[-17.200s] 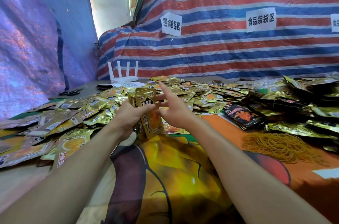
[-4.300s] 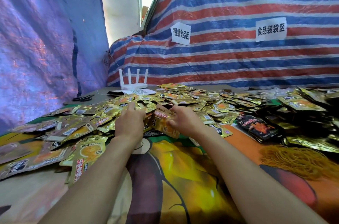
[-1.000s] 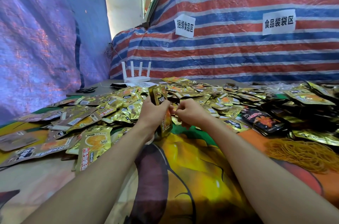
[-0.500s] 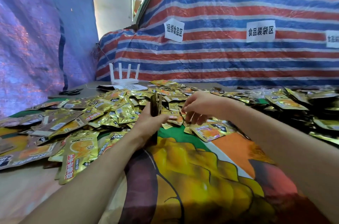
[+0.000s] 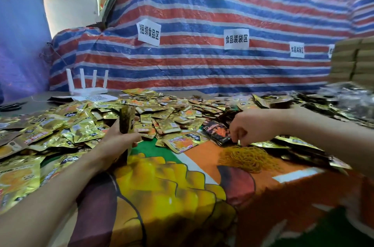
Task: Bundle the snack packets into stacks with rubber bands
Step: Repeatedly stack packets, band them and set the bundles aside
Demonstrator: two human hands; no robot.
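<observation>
My left hand (image 5: 119, 141) grips an upright stack of gold snack packets (image 5: 126, 119), held edge-on above the table. My right hand (image 5: 247, 127) is out to the right, its fingers curled down over the far edge of a heap of yellow rubber bands (image 5: 249, 158). The fingertips seem to pinch a band there, though blur hides the detail. Loose gold packets (image 5: 85, 131) cover the table behind and to the left of both hands. A few dark packets with orange print (image 5: 217, 131) lie just left of my right hand.
A printed cloth (image 5: 166, 182) in yellow, orange and green covers the near table. A white router (image 5: 87, 84) stands at the back left. A striped tarp wall (image 5: 202, 24) with paper labels closes the back. Cardboard boxes (image 5: 352, 60) are stacked far right.
My right hand has left the packets by the stack and travelled right to the rubber band heap. My left hand keeps holding the stack upright. The view has turned to the right.
</observation>
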